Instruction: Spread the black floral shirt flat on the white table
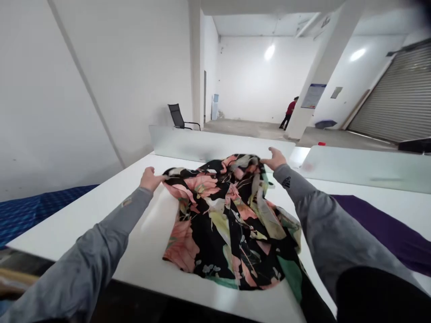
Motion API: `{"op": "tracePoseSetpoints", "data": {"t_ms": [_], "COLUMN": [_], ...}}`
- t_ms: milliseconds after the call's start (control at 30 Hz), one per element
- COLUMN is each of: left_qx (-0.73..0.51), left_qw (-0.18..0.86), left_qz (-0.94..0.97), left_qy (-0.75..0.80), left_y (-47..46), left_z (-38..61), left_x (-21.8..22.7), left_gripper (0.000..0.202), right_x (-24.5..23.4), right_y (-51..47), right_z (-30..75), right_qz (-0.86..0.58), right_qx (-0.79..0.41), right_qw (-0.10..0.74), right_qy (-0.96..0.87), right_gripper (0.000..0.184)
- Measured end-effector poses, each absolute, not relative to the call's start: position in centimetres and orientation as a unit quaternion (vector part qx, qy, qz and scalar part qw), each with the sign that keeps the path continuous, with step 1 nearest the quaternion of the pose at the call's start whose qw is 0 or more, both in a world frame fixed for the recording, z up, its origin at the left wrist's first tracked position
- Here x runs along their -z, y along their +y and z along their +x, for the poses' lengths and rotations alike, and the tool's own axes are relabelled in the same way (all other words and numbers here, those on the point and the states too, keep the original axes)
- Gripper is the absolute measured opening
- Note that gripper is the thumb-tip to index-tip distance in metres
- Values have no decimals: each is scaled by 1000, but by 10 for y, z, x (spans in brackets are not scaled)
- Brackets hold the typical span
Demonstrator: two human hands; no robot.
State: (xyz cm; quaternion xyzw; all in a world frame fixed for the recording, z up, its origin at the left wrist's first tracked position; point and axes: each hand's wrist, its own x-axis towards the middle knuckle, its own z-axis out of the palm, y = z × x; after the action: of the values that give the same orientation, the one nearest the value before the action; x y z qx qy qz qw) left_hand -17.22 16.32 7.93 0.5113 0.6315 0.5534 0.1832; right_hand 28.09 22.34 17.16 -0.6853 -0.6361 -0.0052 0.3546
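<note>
Two hands on one garment: left hand (150,178) has its fingers closed on the far-left edge of the black floral-print fabric garment (229,220), apparently pinching a corner; right hand (275,159) lies on the far-right edge with fingers together and curled down over the cloth, though I cannot tell if it pinches or only presses. Arms in grey long sleeves (111,233) are stretched apart and forward, which looks like a hold to spread the far edge flat. Garment lies crumpled mid-table on the white flat tabletop (84,220), near edge hanging toward the person. Purple cloth (387,229) lies to the right, well apart. No containers in view. Black chair (178,116) and a distant person in red (289,112) stand beyond.
</note>
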Motion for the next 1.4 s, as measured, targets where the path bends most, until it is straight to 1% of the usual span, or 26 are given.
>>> {"op": "tracePoseSetpoints", "data": {"t_ms": [67, 100, 133, 167, 200, 267, 333, 367, 400, 500, 567, 633, 667, 700, 733, 800, 867, 933, 1000, 1033, 1067, 1100, 1133, 1233, 1333, 1400], "left_qx": [-478, -425, -363, -305, -258, -197, -172, -167, -161, -136, -110, -88, -83, -80, -80, -90, -119, -148, -163, -165, -167, -173, -183, -252, -330, -322], "left_qw": [104, 65, 35, 21, 8, -6, -6, 4, 18, 76, 100, 104, 100, 91, 80, 65, 59, 57, 61, 66, 75, 87, 101, 171, 295, 353], "left_qz": [547, 586, 640, 684, 722, 777, 787, 787, 790, 799, 797, 796, 795, 793, 790, 780, 776, 770, 766, 765, 766, 766, 760, 718, 658, 634], "left_qy": [680, 687, 677, 663, 642, 598, 593, 594, 592, 581, 586, 590, 593, 597, 603, 615, 617, 618, 619, 619, 616, 613, 615, 626, 610, 608], "left_y": [146, 130, 111, 90, 69, 30, 5, -2, -6, -10, -14, -21, -24, -28, -32, -39, -46, -54, -59, -61, -61, -61, -60, -59, -61, -63], "left_z": [-174, -174, -172, -168, -162, -145, -125, -116, -108, -103, -113, -127, -134, -140, -144, -148, -149, -148, -146, -145, -143, -141, -139, -135, -137, -144], "left_x": [-46, -29, -14, 0, 11, 27, 34, 34, 34, 26, 20, 15, 14, 13, 13, 14, 17, 21, 24, 24, 24, 24, 23, 16, 10, 8], "left_gripper": [37, 32, 29, 28, 28, 26, 25, 26, 27, 31, 31, 30, 30, 30, 29, 25, 21, 21, 24, 25, 25, 25, 25, 27, 35, 40], "right_x": [-137, -118, -98, -79, -61, -29, -11, -7, -8, -37, -73, -114, -133, -149, -161, -168, -148, -106, -56, -32, -13, 1, 10, 6, -19, -32], "right_y": [197, 177, 152, 126, 98, 48, 14, 5, 1, 13, 33, 53, 62, 70, 76, 80, 71, 52, 29, 18, 8, -1, -8, -26, -43, -54], "right_z": [291, 299, 308, 317, 326, 339, 344, 344, 344, 349, 361, 382, 394, 404, 412, 417, 405, 382, 362, 356, 352, 351, 353, 368, 384, 392], "right_qz": [-705, -713, -716, -720, -720, -697, -669, -660, -655, -676, -731, -787, -800, -811, -820, -803, -757, -696, -647, -599, -576, -562, -564, -604, -623, -626], "right_qx": [10, 5, -8, -27, -46, -69, -57, -53, -60, -134, -122, -26, 15, 60, 103, 148, 117, 32, -34, -49, -45, -39, -28, -31, -111, -174], "right_qw": [268, 219, 169, 122, 95, 74, 88, 93, 94, 66, 85, 153, 180, 208, 239, 282, 273, 209, 159, 155, 170, 195, 231, 341, 387, 417], "right_qy": [-657, -667, -677, -683, -686, -710, -736, -743, -748, -721, -666, -598, -573, -543, -510, -503, -582, -687, -745, -784, -798, -803, -792, -720, -671, -636], "right_gripper": [47, 37, 32, 35, 39, 37, 22, 13, 10, 23, 23, 12, 16, 28, 36, 47, 51, 46, 42, 41, 33, 27, 25, 31, 35, 38]}}
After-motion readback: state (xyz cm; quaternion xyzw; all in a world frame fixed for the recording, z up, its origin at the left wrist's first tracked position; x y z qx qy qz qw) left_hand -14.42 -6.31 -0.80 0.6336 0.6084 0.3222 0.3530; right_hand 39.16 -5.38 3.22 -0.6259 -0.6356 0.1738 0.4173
